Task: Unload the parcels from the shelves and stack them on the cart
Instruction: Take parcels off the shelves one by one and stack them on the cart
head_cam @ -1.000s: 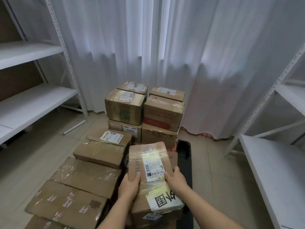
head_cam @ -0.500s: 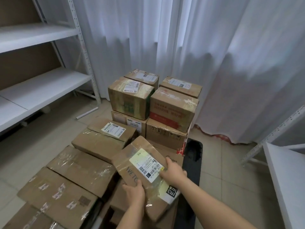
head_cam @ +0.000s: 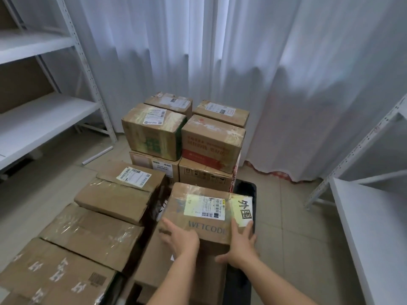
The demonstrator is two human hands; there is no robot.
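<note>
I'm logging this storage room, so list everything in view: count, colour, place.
WETCODE parcel: one, brown, white labels, front right of the pile.
Other parcels: about eleven, brown, stacked ahead and left.
Cart: one, black, under the parcels, mostly hidden.
Shelves: two white racks, left and right.
Curtain: white, behind.
Tube: one, white, on the floor.
Left hand: on the WETCODE parcel's near left.
Right hand: on its near right corner.
</note>
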